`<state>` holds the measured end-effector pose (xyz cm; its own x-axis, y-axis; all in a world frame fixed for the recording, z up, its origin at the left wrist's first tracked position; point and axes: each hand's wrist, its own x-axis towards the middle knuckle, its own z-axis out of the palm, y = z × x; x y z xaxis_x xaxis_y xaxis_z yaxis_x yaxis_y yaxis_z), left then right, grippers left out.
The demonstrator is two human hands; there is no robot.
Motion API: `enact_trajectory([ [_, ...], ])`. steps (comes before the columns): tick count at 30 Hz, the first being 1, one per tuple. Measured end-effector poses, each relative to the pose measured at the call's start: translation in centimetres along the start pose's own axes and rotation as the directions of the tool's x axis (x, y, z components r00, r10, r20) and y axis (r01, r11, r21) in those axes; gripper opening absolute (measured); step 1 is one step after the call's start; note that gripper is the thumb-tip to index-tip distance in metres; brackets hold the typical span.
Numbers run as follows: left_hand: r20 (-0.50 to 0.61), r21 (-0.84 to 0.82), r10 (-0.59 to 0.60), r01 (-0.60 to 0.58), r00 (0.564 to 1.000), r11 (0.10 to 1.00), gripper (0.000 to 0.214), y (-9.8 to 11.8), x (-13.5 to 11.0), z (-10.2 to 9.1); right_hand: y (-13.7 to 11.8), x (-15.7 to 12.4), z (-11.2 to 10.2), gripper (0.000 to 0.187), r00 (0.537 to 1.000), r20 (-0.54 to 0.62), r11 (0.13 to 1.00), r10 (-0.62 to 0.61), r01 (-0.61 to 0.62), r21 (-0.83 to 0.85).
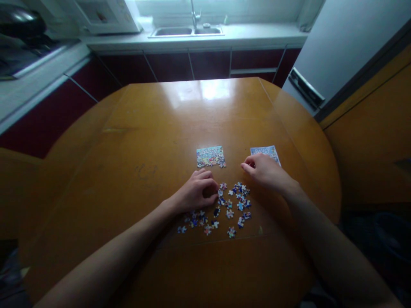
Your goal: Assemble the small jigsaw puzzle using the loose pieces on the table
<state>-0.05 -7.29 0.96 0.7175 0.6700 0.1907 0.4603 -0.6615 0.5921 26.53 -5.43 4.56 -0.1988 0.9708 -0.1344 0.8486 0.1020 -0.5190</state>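
My left hand rests on the table with curled fingers, thumb and index tips close together beside loose jigsaw puzzle pieces. Whether a piece is between those tips I cannot make out. Above the table to the right, my right hand is closed in a pinch; anything in it is hidden. It partly covers a blue and white printed picture sheet. Just beyond my left hand lies a joined section of the puzzle, with an uneven near edge. More loose pieces lie below my left hand.
The wooden table has rounded ends and a glare patch at its far side. Behind it are a counter with a double sink and a faucet. A fridge stands right, a wok on the stove at left.
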Motion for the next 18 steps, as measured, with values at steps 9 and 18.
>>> enact_trajectory([
  [9, -0.242, -0.100, -0.038, 0.014, 0.970, 0.995, 0.008, 0.2, -0.1, 0.0, -3.5, -1.0, 3.0, 0.011, 0.991, 0.083, 0.905, -0.102, 0.058, 0.421],
  [18, -0.374, -0.114, -0.062, 0.021, 0.925, 0.993, 0.007, -0.1, -0.2, 0.3, -5.2, -1.4, 5.6, 0.008, 0.994, 0.067, 0.709, -0.081, 0.010, 0.705],
])
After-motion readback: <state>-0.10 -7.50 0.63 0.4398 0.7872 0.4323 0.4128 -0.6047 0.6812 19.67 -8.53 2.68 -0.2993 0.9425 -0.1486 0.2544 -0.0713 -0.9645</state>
